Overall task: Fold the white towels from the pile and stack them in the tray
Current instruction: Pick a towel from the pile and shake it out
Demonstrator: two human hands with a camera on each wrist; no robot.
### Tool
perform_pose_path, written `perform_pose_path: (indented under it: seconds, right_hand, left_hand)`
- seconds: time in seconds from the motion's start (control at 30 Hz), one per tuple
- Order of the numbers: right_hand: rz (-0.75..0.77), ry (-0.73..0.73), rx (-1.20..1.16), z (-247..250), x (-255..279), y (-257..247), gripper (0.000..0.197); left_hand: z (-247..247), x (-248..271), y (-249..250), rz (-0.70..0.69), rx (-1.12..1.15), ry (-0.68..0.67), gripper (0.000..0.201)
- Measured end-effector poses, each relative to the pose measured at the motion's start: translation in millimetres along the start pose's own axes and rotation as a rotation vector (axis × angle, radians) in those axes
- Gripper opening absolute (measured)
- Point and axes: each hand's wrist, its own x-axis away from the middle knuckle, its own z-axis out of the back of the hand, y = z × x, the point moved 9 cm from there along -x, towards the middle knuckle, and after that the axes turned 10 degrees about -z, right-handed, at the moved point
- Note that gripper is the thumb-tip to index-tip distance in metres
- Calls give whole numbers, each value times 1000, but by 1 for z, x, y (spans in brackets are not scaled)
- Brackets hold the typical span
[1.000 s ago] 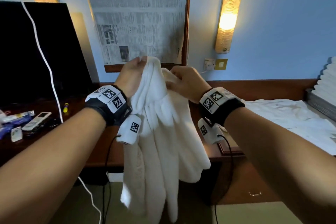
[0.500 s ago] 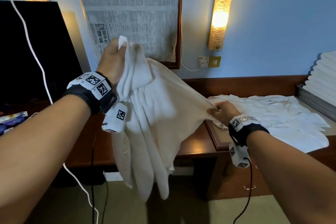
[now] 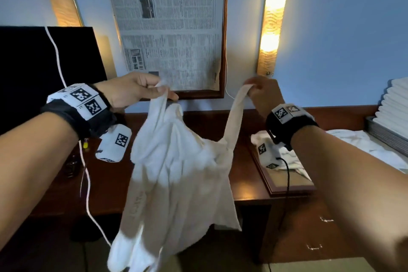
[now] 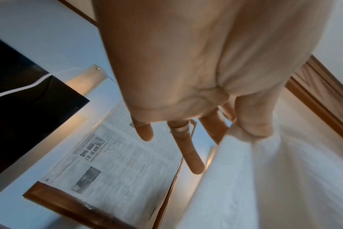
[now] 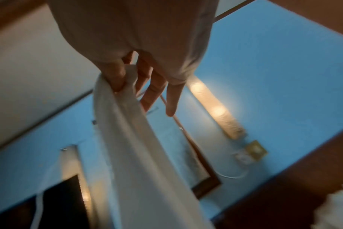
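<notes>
Up between both hands, a white towel [image 3: 176, 174] hangs; left hand [image 3: 130, 91] fingers [image 4: 252, 124] pinch one corner, right hand [image 3: 262, 93] fingers [image 5: 116, 74] pinch another. More towels [image 3: 344, 141] lie below the right fingers.

A dark wooden desk [image 3: 247, 192] runs along the blue wall. A wooden-framed pad [image 3: 284, 180] lies flat on the desk toward its right end, reaching the front edge. A pile of white towels [image 3: 353, 146] spreads over the pad and the desk's right end. At the far right edge a grey tray [image 3: 384, 137] sits holding a stack of folded white towels [image 3: 395, 104]. Toward the left end a white cable [image 3: 85, 174] crosses the top and drops over the front edge.
</notes>
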Motion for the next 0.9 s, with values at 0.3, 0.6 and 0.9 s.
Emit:
perform_pose_path:
  seconds: [0.3,0.6,0.9]
  right_hand:
    - [368,-38,-147,2,5,-177,5]
    - [538,-113,-192,25,18,-231,15]
    - [645,-106,-168,39,18,-240,9]
  left_hand:
    - [76,-1,30,-174,-12,568,21]
    - [76,-33,90,-394,180,730,6]
    - [47,-66,110,-405,310,558,13]
